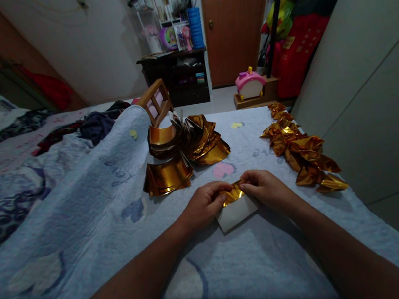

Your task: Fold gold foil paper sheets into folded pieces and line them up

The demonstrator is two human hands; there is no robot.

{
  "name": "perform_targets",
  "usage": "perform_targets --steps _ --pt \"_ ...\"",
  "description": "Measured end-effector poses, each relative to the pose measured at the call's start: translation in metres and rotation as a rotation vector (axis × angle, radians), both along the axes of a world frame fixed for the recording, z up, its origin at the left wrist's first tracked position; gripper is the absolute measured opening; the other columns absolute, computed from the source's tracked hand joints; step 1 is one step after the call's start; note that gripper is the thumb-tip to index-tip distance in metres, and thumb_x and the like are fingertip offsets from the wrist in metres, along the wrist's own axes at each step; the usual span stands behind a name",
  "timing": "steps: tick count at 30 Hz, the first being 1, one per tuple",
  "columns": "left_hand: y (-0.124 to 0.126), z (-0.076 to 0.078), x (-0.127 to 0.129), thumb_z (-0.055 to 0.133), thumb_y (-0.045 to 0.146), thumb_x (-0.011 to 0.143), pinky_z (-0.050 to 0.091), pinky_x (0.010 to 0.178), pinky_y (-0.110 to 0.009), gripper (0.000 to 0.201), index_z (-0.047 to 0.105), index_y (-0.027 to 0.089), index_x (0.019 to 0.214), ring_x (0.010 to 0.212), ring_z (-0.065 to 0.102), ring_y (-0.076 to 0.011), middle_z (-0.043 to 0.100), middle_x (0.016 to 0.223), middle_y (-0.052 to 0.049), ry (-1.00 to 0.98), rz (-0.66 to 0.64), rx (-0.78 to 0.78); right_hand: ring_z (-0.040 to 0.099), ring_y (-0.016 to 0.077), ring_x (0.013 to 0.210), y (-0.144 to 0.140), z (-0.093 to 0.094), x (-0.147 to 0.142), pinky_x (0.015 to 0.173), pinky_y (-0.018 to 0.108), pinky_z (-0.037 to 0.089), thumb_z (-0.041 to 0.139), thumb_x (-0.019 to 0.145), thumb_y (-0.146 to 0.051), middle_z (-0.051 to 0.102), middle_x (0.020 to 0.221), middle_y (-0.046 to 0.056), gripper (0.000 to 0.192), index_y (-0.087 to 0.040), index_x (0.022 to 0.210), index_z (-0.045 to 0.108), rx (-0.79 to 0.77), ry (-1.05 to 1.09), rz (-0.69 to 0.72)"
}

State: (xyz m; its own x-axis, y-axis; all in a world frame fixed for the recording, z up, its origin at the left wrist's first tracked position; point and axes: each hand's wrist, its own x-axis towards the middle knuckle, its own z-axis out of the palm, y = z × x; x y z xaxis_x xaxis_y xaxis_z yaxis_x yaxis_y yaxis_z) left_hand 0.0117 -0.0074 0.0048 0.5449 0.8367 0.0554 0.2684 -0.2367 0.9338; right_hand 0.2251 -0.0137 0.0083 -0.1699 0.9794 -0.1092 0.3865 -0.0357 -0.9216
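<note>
Between my hands is a sheet of gold foil paper (234,195), its top part turned over to show shiny gold and its lower part pale. My left hand (207,199) pinches its left side with thumb and fingers. On the right side, my right hand (263,187) grips the same sheet near the fold. Beyond my hands lies a fanned stack of flat gold foil sheets (169,176) with curled edges. To the right, several folded gold foil pieces (303,151) lie in a row along the edge of the bed.
A pale blue quilt (127,270) with heart patterns covers the surface. At its far edge are a small wooden rail (157,101) and a pink toy (251,84). A dark cabinet (175,75) stands behind. A pale panel (374,93) rises along the right side.
</note>
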Motion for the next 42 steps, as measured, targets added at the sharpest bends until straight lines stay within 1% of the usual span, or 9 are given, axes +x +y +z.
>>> perform_targets --steps 2,5,8,12,18,24,28,35,42 --pt "0.000 0.000 0.000 0.054 0.018 0.090 0.049 0.087 -0.033 0.027 0.070 0.019 0.111 0.098 0.063 -0.0211 0.070 0.105 -0.007 0.097 0.001 0.118 0.054 0.0147 0.063 0.000 -0.001 -0.001 0.057 0.025 0.039 0.060 0.079 -0.031 0.063 0.069 0.000 0.013 -0.019 0.074 0.062 0.047 -0.071 -0.008" --pt "-0.001 -0.002 0.000 0.051 0.013 0.089 0.048 0.088 -0.035 0.033 0.071 0.019 0.115 0.095 0.061 -0.0215 0.067 0.097 -0.007 0.255 -0.018 0.270 0.055 0.0154 0.065 -0.002 0.000 -0.004 0.060 0.026 0.039 0.059 0.081 -0.026 0.065 0.070 0.000 0.009 -0.020 0.074 0.061 0.107 -0.215 -0.022" --pt "-0.001 -0.006 0.001 0.053 0.015 0.091 0.047 0.088 -0.036 0.031 0.072 0.020 0.114 0.097 0.057 -0.0227 0.063 0.096 -0.008 0.390 -0.021 0.399 0.055 0.0156 0.066 -0.005 0.000 -0.007 0.063 0.027 0.037 0.058 0.082 -0.019 0.064 0.070 0.000 0.008 -0.020 0.075 0.061 0.150 -0.344 -0.027" --pt "0.000 -0.010 0.002 0.059 0.020 0.093 0.046 0.088 -0.037 0.024 0.073 0.023 0.111 0.099 0.052 -0.0228 0.060 0.105 -0.008 0.465 -0.022 0.520 0.055 0.0165 0.074 -0.005 -0.006 -0.009 0.067 0.027 0.036 0.059 0.082 -0.012 0.063 0.078 0.002 0.009 -0.019 0.077 0.061 0.259 -0.481 -0.025" --pt "0.000 -0.016 0.004 0.054 0.022 0.098 0.046 0.081 -0.036 0.031 0.066 0.023 0.127 0.091 0.051 -0.0222 0.063 0.105 -0.008 0.549 -0.071 0.657 0.054 0.0166 0.081 -0.004 -0.009 -0.010 0.072 0.026 0.037 0.060 0.085 -0.008 0.060 0.086 0.003 0.011 -0.018 0.084 0.063 0.305 -0.531 0.024" --pt "-0.002 -0.012 0.007 0.052 0.027 0.101 0.046 0.082 -0.036 0.025 0.067 0.020 0.120 0.090 0.053 -0.0215 0.066 0.105 -0.007 0.635 -0.092 0.684 0.055 0.0169 0.083 -0.005 -0.007 -0.008 0.072 0.026 0.037 0.059 0.087 -0.008 0.058 0.088 0.003 0.013 -0.018 0.084 0.066 0.331 -0.545 0.089" --pt "-0.002 -0.011 0.007 0.052 0.027 0.101 0.047 0.083 -0.036 0.023 0.067 0.019 0.117 0.090 0.053 -0.0212 0.066 0.103 -0.006 0.645 -0.104 0.687 0.056 0.0163 0.083 -0.005 -0.006 -0.004 0.072 0.026 0.038 0.058 0.085 -0.005 0.059 0.089 0.003 0.017 -0.018 0.086 0.068 0.334 -0.523 0.169" --pt "-0.003 -0.012 0.008 0.054 0.023 0.100 0.047 0.086 -0.035 0.019 0.064 0.017 0.115 0.095 0.054 -0.0214 0.065 0.106 -0.007 0.632 -0.070 0.660 0.058 0.0159 0.084 -0.005 -0.003 -0.001 0.075 0.025 0.042 0.059 0.082 -0.003 0.061 0.089 0.004 0.020 -0.018 0.086 0.071 0.340 -0.471 0.214" --pt "-0.003 -0.021 0.008 0.054 0.031 0.101 0.044 0.078 -0.032 0.024 0.063 0.025 0.122 0.089 0.052 -0.0200 0.062 0.100 -0.005 0.658 -0.064 0.734 0.059 0.0158 0.083 -0.005 -0.007 0.001 0.072 0.025 0.042 0.061 0.084 -0.006 0.061 0.089 0.004 0.016 -0.018 0.086 0.072 0.370 -0.465 0.249"
